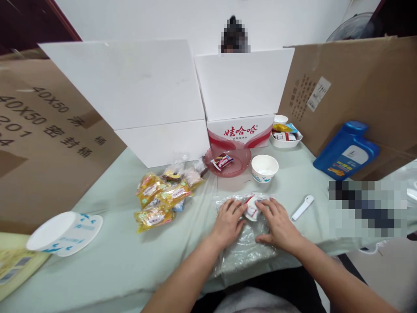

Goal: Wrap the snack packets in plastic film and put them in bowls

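Note:
My left hand and my right hand lie on a see-through plastic bag spread at the near table edge. Between them is a small white and red snack packet. Fingertips of both hands touch its sides, and the fingers are stretched out and spread. Whether the packet is inside the bag or on top of it, I cannot tell. Just beyond stand a white paper bowl and a pink see-through plate holding a dark-wrapped snack.
Yellow snack packets are piled left of the bag. A white tool and blue bottle are right. Cardboard boxes and white box panels enclose the table. A filled bowl sits behind; another bowl lies tipped left.

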The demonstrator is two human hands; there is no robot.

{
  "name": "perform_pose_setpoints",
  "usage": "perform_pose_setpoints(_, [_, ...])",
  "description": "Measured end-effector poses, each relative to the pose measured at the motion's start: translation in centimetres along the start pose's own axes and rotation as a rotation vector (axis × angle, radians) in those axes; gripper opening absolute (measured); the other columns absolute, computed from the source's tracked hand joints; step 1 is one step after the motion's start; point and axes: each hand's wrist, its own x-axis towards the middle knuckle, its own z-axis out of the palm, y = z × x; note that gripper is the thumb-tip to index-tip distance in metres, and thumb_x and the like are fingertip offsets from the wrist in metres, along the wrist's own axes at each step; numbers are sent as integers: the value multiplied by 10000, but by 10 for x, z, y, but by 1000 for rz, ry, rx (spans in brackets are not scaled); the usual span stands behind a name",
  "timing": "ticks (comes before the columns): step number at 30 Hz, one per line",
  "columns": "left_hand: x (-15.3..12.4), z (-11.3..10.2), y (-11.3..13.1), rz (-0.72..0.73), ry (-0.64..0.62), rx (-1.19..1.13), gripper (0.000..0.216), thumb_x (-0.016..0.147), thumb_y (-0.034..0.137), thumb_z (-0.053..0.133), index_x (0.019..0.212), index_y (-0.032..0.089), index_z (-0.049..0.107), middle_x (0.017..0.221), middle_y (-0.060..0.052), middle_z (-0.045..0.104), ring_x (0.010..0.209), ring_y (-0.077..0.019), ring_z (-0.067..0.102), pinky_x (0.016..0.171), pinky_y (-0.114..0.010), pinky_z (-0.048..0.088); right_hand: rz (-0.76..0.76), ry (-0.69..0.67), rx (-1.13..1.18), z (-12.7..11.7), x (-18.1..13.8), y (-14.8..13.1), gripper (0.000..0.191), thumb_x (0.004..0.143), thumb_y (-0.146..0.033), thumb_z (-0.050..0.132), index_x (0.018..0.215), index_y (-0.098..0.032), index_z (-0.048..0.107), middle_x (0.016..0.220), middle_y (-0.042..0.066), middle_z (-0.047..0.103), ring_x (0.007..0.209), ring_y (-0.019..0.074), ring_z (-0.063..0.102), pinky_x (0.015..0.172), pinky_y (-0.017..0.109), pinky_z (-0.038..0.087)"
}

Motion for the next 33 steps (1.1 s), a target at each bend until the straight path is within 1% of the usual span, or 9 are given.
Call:
perform_pose_setpoints(2, [-1, -1, -3, -28, 35, 7, 327, 873, 176, 535, 1196, 204, 582, 1213, -102, 607, 1239, -279, 459, 1056, -526, 364, 99, 15, -74, -1, -1, 11, 1103, 512, -517, 847, 1441, -218, 334, 1477, 195, 335, 1353, 507, 215, 1006, 689, 282])
perform_pose_setpoints(4, [-1, -1, -3, -46, 34, 20, 320, 880, 204, 541, 1196, 186, 583, 1218, -113, 602, 1241, -280, 464, 1066, -516, 357, 128, 52, -110, -4, -1, 17, 1051, 554, -537, 820, 1434, -205, 351, 1498, 205, 310, 1363, 516, 188, 1003, 701, 266])
perform_pose_setpoints(9, [-3, -1, 4, -138, -116, 141, 620, 830, 388, 628, 1402, 252, 431, 1521, -99, 344, 1431, -384, 172, 1129, -625, 159, -35, 80, -27, -13, 4, 14, 527, 826, -345, 647, 1314, -209, 501, 1305, 136, 550, 1195, 296, 499, 992, 467, 424])
perform_pose_setpoints(12, [-10, -3, 5, -228, -185, 197, 750, 808, 574, 595, 1464, 320, 333, 1598, -68, 153, 1446, -422, -27, 1129, -642, 77, -6, 81, -61, -20, 7, 17, 398, 859, -306, 585, 1246, -213, 568, 1241, 120, 595, 1089, 266, 560, 930, 426, 463])
perform_pose_setpoints(18, [-24, -7, 3, -241, -252, 215, 764, 833, 689, 458, 1489, 351, 256, 1612, -44, 8, 1450, -385, -79, 1144, -611, 43, 83, 166, -213, -25, 10, 27, 365, 859, -231, 483, 1199, -176, 604, 1232, 125, 615, 1172, 316, 505, 967, 490, 399])
perform_pose_setpoints(23, [-24, -7, 4, -244, -248, 208, 775, 828, 700, 454, 1490, 353, 249, 1611, -39, 32, 1452, -380, -73, 1148, -609, 31, -38, 18, -130, -15, 16, 16, 552, 834, -345, 552, 1368, -229, 476, 1389, 114, 508, 1259, 317, 453, 992, 488, 395])
perform_pose_setpoints(28, [-24, -8, 4, -252, -253, 174, 777, 827, 703, 449, 1489, 341, 262, 1608, -44, 84, 1451, -384, -71, 1145, -620, 15, 195, 99, 25, -23, 22, 41, 472, 867, -304, 451, 1325, -199, 501, 1260, 112, 609, 1108, 264, 589, 910, 413, 475])
perform_pose_setpoints(31, [-24, -8, 4, -257, -260, 157, 775, 833, 686, 461, 1494, 344, 244, 1607, -46, 79, 1449, -383, -78, 1143, -625, 7, 467, 278, 124, -40, 29, 62, 476, 871, -391, 443, 1299, -193, 506, 1070, 98, 688, 889, 251, 663, 771, 389, 524])
perform_pose_setpoints(33, [-24, -8, 5, -257, -262, 150, 776, 835, 671, 474, 1496, 346, 232, 1608, -48, 71, 1448, -380, -91, 1141, -629, 3, 514, 441, 189, -52, 42, 65, 483, 858, -438, 466, 1271, -194, 519, 1032, 88, 690, 855, 243, 660, 763, 386, 522])
